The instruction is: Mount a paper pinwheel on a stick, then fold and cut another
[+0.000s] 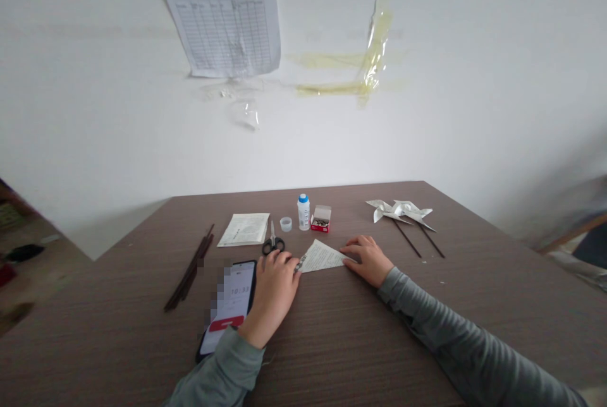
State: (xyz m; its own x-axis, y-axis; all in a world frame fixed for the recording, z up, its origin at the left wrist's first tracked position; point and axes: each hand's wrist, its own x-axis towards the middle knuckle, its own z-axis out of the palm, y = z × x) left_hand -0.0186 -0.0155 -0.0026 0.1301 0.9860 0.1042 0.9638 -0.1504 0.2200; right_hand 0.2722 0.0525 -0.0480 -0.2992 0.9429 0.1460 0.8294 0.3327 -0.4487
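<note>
A printed sheet folded into a paper triangle [322, 257] lies on the table between my hands, its peak pointing away from me. My left hand [275, 287] is closed at its left corner, fingers bent and partly hiding that end. At the right corner, my right hand [367, 260] grips the paper between thumb and fingers. Just beyond my left fingers lie scissors [273, 244] with black handles, blades pointing away. A phone [232, 306] showing a timer lies left of my left wrist, partly covered by the forearm.
Behind the triangle stand a white bottle with a blue cap [303, 212], a small clear cup [286, 224] and an open red box of pins [321, 220]. Square paper sheets [244, 230] and brown sticks [190, 271] lie left. Two paper pinwheels [403, 212] lie right. A wall [332, 148] borders the table.
</note>
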